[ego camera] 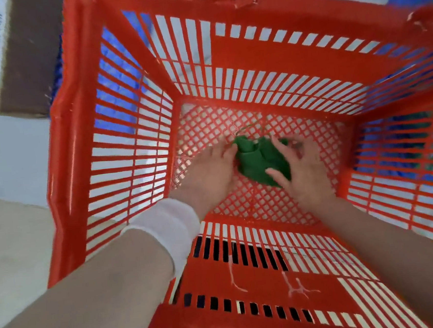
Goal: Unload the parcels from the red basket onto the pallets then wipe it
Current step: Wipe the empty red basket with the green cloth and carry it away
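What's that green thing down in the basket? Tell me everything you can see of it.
It is a green cloth, soft and crumpled into a loose wad, with a thin green thread or strip trailing from its top. It lies on the lattice floor of the red basket, near the middle. The left hand touches its left edge with the fingertips. The right hand lies over its right side, thumb across the cloth. Blur hides whether the right hand grips it.

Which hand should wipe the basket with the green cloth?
Probably the right hand: its thumb and fingers sit around the cloth on the basket floor. The left hand only touches the cloth's edge.
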### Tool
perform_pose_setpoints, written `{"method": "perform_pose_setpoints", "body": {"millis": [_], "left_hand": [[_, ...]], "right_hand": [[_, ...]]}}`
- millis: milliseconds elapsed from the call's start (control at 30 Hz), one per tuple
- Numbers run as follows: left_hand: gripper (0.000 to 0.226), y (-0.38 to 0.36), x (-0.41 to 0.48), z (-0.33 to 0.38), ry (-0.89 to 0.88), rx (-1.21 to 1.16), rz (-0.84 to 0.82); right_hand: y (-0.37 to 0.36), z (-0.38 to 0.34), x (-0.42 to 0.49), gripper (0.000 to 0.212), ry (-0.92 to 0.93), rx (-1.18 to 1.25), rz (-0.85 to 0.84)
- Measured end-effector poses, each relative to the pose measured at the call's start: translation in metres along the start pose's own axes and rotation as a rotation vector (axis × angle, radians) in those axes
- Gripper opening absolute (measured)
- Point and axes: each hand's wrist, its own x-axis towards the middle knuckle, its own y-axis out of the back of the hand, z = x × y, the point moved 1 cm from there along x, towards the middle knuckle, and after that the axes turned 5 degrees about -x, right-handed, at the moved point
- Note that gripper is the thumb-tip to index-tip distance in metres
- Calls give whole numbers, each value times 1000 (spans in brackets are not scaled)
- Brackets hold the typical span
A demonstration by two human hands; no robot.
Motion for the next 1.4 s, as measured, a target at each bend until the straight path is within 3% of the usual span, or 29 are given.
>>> {"method": "perform_pose_setpoints", "body": {"millis": [100,167,267,400,467,533,567,633,667,800,833,933,1100,1233,1400], "left_hand": [[71,-4,17,-2,0,-204,142],[75,-7,26,2,-16,-231,150],[82,-12,34,5,-11,-307,125],[83,-8,27,0,38,-638,42],[86,-4,19,-6,58,-668,93],[88,-1,11,-10,44,-560,174],[89,-1,8,-11,26,-483,196],[99,-7,6,-14,-9,-282,182],[107,-11,8,-15,-8,-155,145],[124,-24,23,-22,49,252,2],[124,-27,27,-23,56,309,-16],[121,-34,33,-25,68,384,-24],[124,-32,31,-25,68,390,-44],[123,-33,32,-24,93,420,-58],[121,-39,36,-26,110,469,-11]], "right_hand": [[8,-1,3,59,-306,23,-3],[8,-5,2,45,-325,41,-98],[12,-20,-1,22,-407,319,-124],[26,-53,-14,22,-581,862,-154],[34,-60,-21,23,-649,1062,-109],[39,-54,-24,19,-643,946,-63],[39,-44,-25,21,-611,711,-68],[36,-24,-28,51,-488,235,-79],[34,-17,-27,63,-381,111,-81],[5,-4,-11,69,427,-278,-182],[-4,-2,-5,68,552,-367,-223],[-24,1,4,66,744,-461,-235],[-26,13,-11,77,1298,-451,-294],[-19,0,2,76,1389,-489,-273],[-27,-22,-12,48,1321,-406,-285]]}}
